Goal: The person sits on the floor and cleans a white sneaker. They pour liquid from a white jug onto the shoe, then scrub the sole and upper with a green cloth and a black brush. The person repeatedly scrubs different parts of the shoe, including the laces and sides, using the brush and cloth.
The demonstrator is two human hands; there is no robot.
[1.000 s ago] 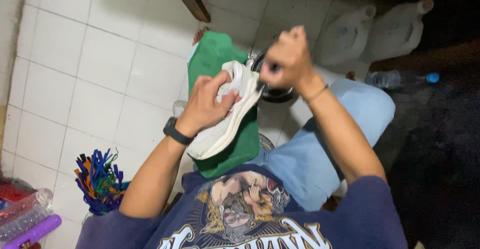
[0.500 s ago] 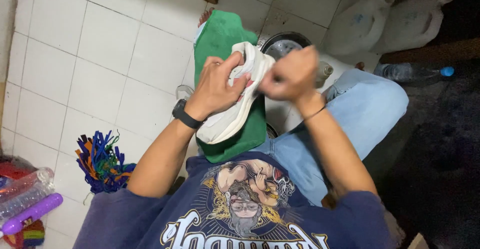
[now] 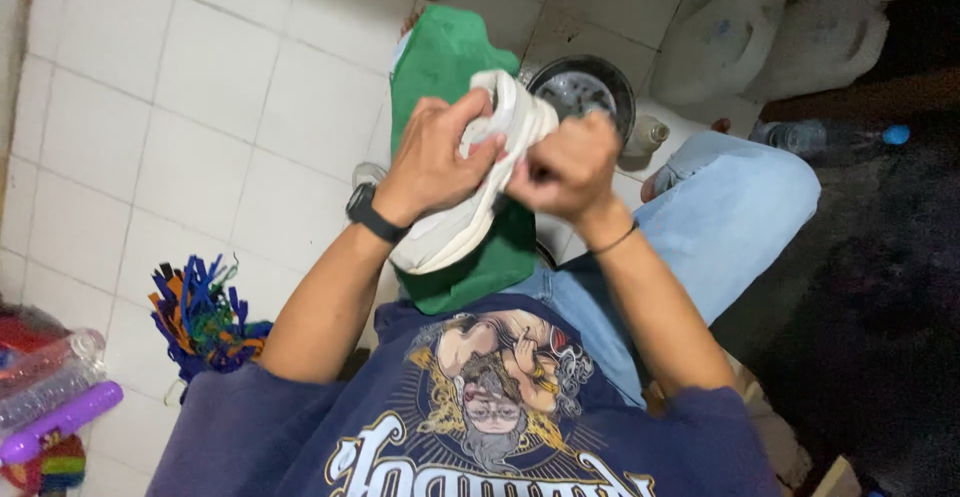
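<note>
The sneaker [image 3: 470, 212] is white with a pale grey sole, and the cloth [image 3: 450, 67] under it is plain bright green, while the floor tiles [image 3: 200, 87] are white with grey grout lines. The jeans [image 3: 735, 212] are light blue, the T-shirt [image 3: 400, 437] is dark navy with a cream and tan printed figure, and the wristwatch [image 3: 368, 212] is black. The tassel bundle [image 3: 200, 312] mixes blue, orange and green strands, the two jugs [image 3: 730, 42] are translucent white, and the basin [image 3: 585, 92] is dark with a grey inside.

Navy short-sleeved T-shirt [image 3: 470, 427] with printed graphic; light blue jeans [image 3: 720, 217]; black wristwatch [image 3: 368, 213] on left wrist; thin dark bracelet [image 3: 612, 242] on right.
</note>
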